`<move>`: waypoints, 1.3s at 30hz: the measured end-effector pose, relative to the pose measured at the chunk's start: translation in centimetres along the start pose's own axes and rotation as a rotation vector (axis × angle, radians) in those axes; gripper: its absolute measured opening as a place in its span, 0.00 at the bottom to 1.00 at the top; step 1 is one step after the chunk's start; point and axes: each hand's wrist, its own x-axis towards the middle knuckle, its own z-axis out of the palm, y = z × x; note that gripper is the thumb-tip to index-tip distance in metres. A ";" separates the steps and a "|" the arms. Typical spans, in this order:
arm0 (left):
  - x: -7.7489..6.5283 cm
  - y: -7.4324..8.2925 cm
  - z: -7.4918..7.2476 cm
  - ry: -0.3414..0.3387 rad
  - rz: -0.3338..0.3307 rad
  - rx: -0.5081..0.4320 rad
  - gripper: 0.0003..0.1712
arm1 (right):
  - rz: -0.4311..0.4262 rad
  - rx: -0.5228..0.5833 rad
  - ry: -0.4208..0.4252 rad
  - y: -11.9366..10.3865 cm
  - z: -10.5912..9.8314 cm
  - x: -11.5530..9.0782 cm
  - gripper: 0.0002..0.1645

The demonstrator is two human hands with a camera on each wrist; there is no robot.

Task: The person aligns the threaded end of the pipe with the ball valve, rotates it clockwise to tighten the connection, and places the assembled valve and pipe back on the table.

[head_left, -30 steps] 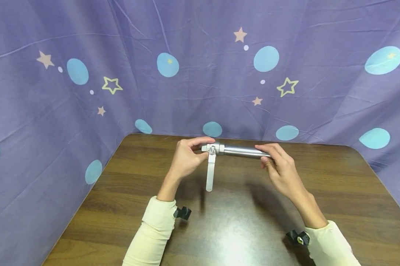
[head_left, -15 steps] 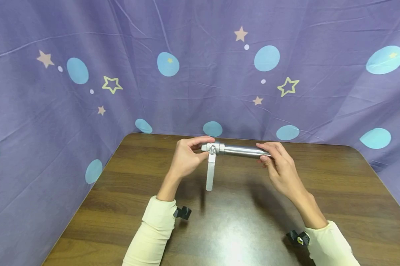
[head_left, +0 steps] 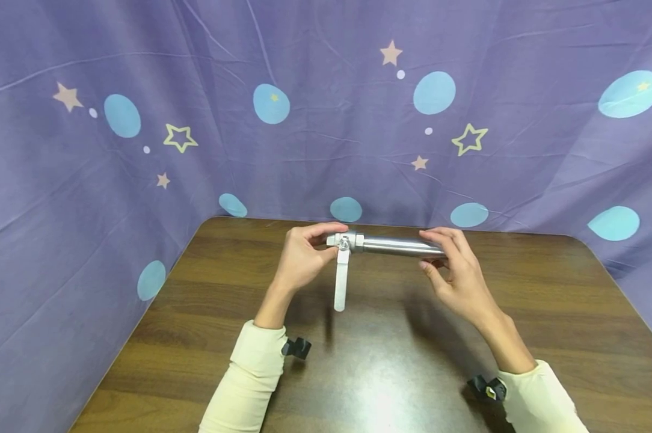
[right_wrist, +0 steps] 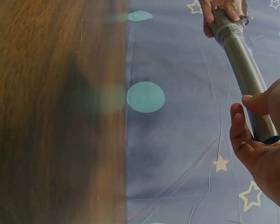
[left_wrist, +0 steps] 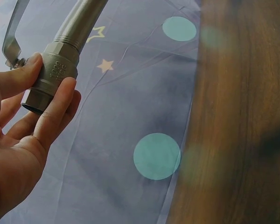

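Note:
A silvery ball valve [head_left: 352, 242] is held up over the table, joined to a smooth steel pipe [head_left: 393, 245] that extends to the right. My left hand [head_left: 302, 257] pinches the valve body between thumb and fingers, near its hexagonal open end, seen closely in the left wrist view. The valve's flat lever handle [head_left: 341, 282] points down towards me in the head view. Around the pipe's far right end, my right hand [head_left: 463, 278] has its thumb on one side and its fingers on the other. In the right wrist view, the pipe's dark open end [right_wrist: 271, 139] sits near the palm.
Beneath the hands is a brown wooden table [head_left: 196, 361] with rounded far corners. A purple curtain [head_left: 315, 138] with stars and blue spots hangs behind it and along the left. Black wrist mounts [head_left: 297, 347] show at both cream sleeves.
My right thumb and fingertips have spread slightly wider apart around the pipe's end. The left hand keeps its grip, and the valve and pipe have hardly moved.

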 end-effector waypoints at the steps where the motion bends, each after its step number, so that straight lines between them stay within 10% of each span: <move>1: 0.0 0.0 0.0 0.000 -0.001 0.000 0.24 | -0.004 0.000 0.006 0.0 0.0 0.0 0.41; 39: -0.1 -0.1 0.3 -0.022 -0.023 0.012 0.23 | 0.013 -0.028 -0.001 0.4 -0.1 -0.2 0.27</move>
